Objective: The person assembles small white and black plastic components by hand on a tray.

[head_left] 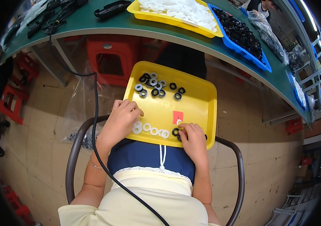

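Note:
A yellow tray (200, 109) rests on my lap. My left hand (122, 119) is over its left edge, fingers curled and closed; whatever lies between the fingertips is hidden. Just below that hand, white flat rings (154, 131) lie in a loose row. My right hand (193, 139) is at the tray's near right, its fingers bent together close to a few black rings (175, 132). A small white piece (179, 121) shows beside its fingertips, on a red square (177, 116). I cannot make out what the right fingers hold. Grey and black rings (154, 83) are grouped toward the far side.
Ahead, a green table (104, 25) bears a yellow tray of white parts (179, 11) and a blue tray of black parts (239, 32). A black cable (96, 98) hangs down across my left side. Red stools (111, 52) stand underneath. A person (260, 6) is at the far right.

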Motion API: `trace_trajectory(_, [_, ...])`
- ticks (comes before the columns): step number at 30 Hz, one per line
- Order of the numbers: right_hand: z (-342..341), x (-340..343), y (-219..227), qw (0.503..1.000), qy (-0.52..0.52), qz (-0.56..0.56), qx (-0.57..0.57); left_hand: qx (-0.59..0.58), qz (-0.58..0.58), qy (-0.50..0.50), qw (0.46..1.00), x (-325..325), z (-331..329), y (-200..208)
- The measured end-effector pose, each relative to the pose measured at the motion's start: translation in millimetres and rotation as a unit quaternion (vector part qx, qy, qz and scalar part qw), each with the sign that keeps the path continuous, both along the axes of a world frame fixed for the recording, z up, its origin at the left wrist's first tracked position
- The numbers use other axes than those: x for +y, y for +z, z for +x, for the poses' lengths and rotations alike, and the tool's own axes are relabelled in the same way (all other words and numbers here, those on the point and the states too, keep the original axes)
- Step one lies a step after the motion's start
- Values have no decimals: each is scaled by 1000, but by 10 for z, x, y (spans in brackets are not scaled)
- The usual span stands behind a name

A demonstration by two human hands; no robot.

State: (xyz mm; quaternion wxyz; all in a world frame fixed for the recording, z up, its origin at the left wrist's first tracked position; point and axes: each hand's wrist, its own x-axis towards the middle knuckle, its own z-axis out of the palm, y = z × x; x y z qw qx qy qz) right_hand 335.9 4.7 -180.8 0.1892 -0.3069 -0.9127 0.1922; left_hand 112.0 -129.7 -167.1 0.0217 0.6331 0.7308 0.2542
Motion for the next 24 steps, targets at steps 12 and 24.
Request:
trace_trajectory(12, [-53,-121,303,961,-24,-62,268,-615,41,-34,786,112,444,155])
trace_trajectory(24, [-178,-420,339,884,-20,-138,446,-754,1,-160,637,52,770,222])
